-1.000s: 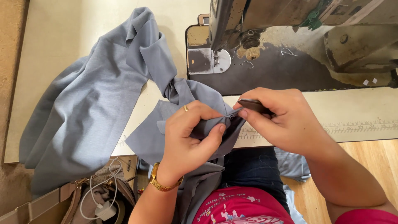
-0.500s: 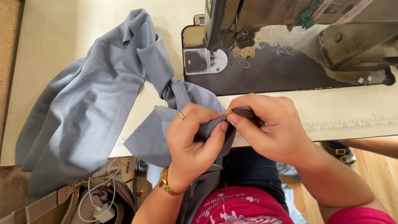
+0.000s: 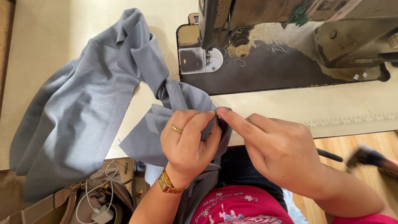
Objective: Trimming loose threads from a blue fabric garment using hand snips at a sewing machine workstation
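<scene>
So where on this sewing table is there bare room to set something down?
Bare tabletop lies at the far left, above the grey fabric, and along the near right edge between the sewing machine and the printed ruler. It is crowded around the left hand and right hand, which pinch the fabric.

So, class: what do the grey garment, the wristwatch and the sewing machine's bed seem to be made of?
Grey garment: soft woven or knit cloth, matte, draping in folds. Wristwatch: gold-coloured metal, by its shine. Sewing machine's bed: probably painted metal, dark, worn and dusty.
</scene>
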